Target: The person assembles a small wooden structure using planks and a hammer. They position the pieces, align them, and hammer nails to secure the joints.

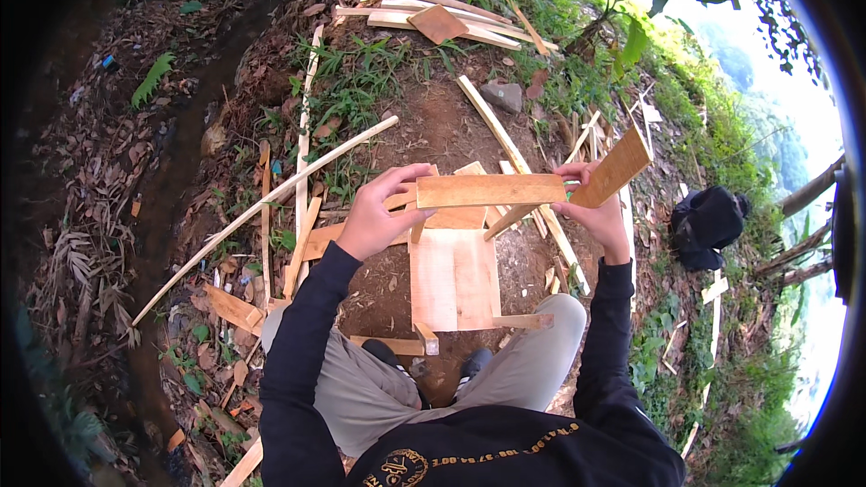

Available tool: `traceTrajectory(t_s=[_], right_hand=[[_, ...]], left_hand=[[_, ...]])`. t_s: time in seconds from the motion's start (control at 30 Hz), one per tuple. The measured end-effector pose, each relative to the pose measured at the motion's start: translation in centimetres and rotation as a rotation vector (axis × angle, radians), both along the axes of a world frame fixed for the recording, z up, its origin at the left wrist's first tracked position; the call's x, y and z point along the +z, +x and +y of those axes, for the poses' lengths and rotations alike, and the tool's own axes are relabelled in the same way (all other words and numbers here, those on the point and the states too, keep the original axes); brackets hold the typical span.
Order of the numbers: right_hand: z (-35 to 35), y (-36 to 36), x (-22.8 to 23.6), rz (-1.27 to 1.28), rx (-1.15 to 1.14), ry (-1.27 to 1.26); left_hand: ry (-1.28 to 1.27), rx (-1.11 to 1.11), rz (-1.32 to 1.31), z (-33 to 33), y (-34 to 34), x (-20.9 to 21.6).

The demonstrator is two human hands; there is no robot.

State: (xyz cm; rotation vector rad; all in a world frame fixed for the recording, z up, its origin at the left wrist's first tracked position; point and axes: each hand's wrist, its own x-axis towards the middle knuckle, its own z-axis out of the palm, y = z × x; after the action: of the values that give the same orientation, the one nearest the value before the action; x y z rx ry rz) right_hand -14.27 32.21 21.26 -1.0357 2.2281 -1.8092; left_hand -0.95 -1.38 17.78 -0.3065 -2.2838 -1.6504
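A small wooden frame, like a little chair, stands between my knees, with a pale plank seat [454,280] and short legs pointing toward me. Across its far end lies a wooden crosspiece [492,190], level and seen edge on. My left hand [386,207] is closed on the left end of this crosspiece, thumb near and fingers behind. At the other end, my right hand [595,207] pinches a short flat board [615,168] that tilts up to the right. Its fingertips are close to the crosspiece's right end; whether they touch it I cannot tell.
Long wooden strips [271,207] lie on the ground at left, and another strip [505,140] slants beyond the frame. A pile of planks [451,22] sits farther off near a grey stone [502,96]. At right is a black bag [709,227] beside a grassy slope.
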Motion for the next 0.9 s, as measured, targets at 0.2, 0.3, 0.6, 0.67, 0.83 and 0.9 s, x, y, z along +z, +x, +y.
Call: traceTrajectory(t_s=[0.2, 0.3, 0.6, 0.67, 0.83, 0.9], right_hand=[[0.0, 0.6, -1.2, -0.026, -0.038, -0.039], [-0.1, 0.6, -1.2, 0.012, -0.055, -0.039], [0.0, 0.2, -1.7, -0.027, -0.031, -0.044], [0.1, 0.2, -1.6, -0.026, -0.031, -0.055], [0.8, 1.6, 0.8, 0.019, -0.164, 0.036], [3.0, 2.0, 0.9, 0.067, -0.211, 0.036]], left_hand=[[-0.083, 0.051, -0.001, 0.4, 0.0, 0.3], [-0.075, 0.065, 0.005, 0.4, -0.2, 0.3], [0.018, 0.018, -0.050, 0.2, -0.7, -0.5], [0.015, 0.010, -0.046, 0.3, -0.8, -0.4], [0.085, 0.101, 0.070, 0.5, -0.2, 0.0], [0.072, 0.189, 0.159, -0.2, 0.8, 0.6]])
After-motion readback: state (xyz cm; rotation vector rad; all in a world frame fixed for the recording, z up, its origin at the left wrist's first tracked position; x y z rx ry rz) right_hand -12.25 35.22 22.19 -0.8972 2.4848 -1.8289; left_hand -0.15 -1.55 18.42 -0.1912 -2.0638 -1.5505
